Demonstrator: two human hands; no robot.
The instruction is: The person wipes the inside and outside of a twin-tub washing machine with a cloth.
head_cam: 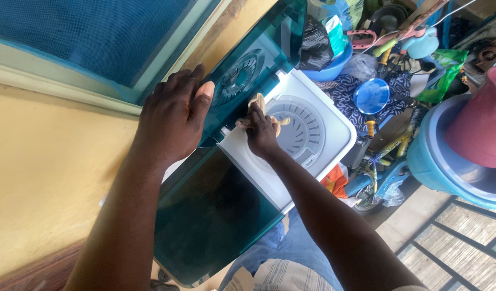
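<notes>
A white twin-tub washing machine (334,126) stands against a yellow wall. Its teal see-through spinner lid (253,64) is raised, and my left hand (172,116) rests on that lid's edge, holding it up. My right hand (261,132) is closed on a small beige cloth (257,102) and presses it at the rim of the spinner opening, beside the round grey slotted inner cover (302,129). The second teal lid (210,210) lies flat and closed, nearer to me.
A yellow wall (48,178) and a window with blue mesh (91,32) are to the left. Right of the machine are a blue tub (447,161) holding a pink bucket (482,121), a small bicycle (377,156), patterned cloth, bags and a blue basin (326,67). A metal grate (458,237) covers the floor.
</notes>
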